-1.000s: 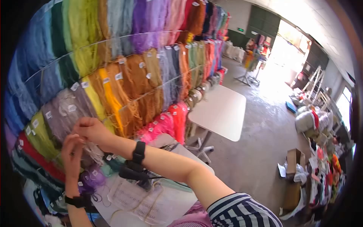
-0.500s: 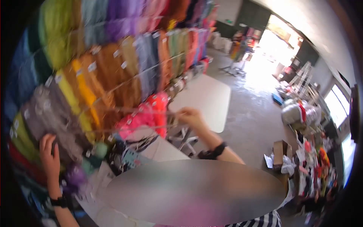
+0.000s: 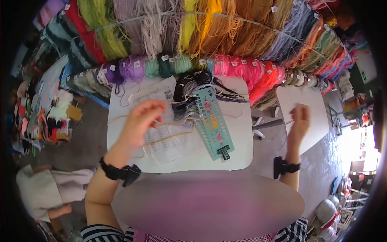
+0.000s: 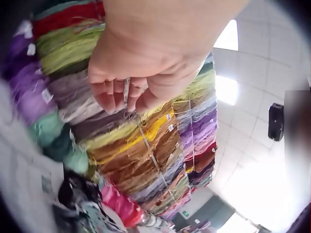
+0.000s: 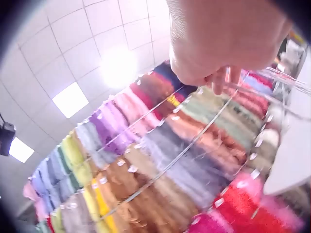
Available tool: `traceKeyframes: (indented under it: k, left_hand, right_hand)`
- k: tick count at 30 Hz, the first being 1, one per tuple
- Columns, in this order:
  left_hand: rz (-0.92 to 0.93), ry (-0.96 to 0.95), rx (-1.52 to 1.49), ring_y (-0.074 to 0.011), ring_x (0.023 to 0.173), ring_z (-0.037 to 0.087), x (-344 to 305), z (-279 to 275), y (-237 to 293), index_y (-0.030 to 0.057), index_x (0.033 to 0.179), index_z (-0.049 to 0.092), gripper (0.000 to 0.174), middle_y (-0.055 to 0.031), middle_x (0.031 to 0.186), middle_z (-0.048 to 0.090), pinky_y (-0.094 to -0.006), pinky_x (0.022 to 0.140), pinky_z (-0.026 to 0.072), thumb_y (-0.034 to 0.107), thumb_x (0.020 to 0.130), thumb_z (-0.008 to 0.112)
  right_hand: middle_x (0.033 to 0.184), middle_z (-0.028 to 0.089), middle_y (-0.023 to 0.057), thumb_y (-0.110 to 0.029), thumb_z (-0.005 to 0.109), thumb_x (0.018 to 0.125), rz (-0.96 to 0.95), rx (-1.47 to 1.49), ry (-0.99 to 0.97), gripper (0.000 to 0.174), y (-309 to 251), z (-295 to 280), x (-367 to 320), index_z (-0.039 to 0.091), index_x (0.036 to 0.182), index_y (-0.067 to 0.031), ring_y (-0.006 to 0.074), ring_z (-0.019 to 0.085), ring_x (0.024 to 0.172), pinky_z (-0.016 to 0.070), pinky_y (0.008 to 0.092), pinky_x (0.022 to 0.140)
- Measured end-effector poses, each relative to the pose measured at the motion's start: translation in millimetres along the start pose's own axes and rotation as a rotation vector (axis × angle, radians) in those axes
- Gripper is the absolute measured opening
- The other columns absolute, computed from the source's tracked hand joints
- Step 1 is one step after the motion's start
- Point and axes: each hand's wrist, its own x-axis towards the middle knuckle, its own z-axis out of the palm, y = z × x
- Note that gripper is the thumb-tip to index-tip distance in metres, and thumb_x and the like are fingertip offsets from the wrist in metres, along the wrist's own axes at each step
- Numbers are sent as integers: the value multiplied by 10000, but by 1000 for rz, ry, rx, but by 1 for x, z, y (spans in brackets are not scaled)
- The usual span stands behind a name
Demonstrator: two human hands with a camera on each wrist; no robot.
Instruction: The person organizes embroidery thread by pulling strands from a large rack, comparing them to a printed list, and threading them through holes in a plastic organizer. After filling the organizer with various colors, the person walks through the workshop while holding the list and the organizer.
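Observation:
Over the printed paper sheets (image 3: 167, 145) on the table, my left hand (image 3: 139, 121) hovers with loosely bent fingers; in the left wrist view, its fingertips hang before the skeins with nothing visible in their grasp. My right hand (image 3: 300, 121), out at the right, grips thin pale grey yarn strands (image 5: 289, 83) that trail off to the side in the right wrist view. Between the hands, a teal thread card (image 3: 213, 125) with punched edge holes and pink flowers lies on the table, a black clip (image 3: 224, 152) at its near end. Grey and black threads (image 3: 187, 90) are bunched at its far end.
A rack of hanging skeins (image 3: 238, 28) spans the back, with labelled bundles such as the pink yarn (image 3: 234, 74) below. The white table (image 3: 238, 161) stands in front, a second white table (image 3: 318, 105) to the right. Another person (image 3: 44, 185) is at the lower left.
The view has swung from the rack down to the table. My left hand has come away from the grey skein to over the papers; my right hand has drawn strands out to the right.

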Motion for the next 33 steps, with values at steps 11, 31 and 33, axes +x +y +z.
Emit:
traceKeyframes:
  k: [11,31,33]
  left_hand:
    - [-383,-9,-518,-102,737,618,4,100,-99,29,1218,584,321,-75,983,657,-205,584,469,186,938,601]
    - [-97,-13,-220,-158,795,661,24,110,-114,-41,1083,614,240,-94,910,666,-275,689,571,138,924,604]
    - [-126,-7,-280,-173,768,671,20,100,-115,-39,1081,614,226,-102,927,674,-272,670,571,125,926,592]
  right_hand:
    - [855,692,103,-51,609,888,153,-81,-1017,37,18,145,-114,638,906,-39,189,651,685,492,292,617]
    - [783,667,86,-115,720,748,140,-59,-927,311,9,143,-128,598,1005,10,106,604,638,503,254,607]
    - [770,664,85,-117,721,746,145,-74,-922,340,7,143,-128,581,1026,16,105,608,637,505,252,612]
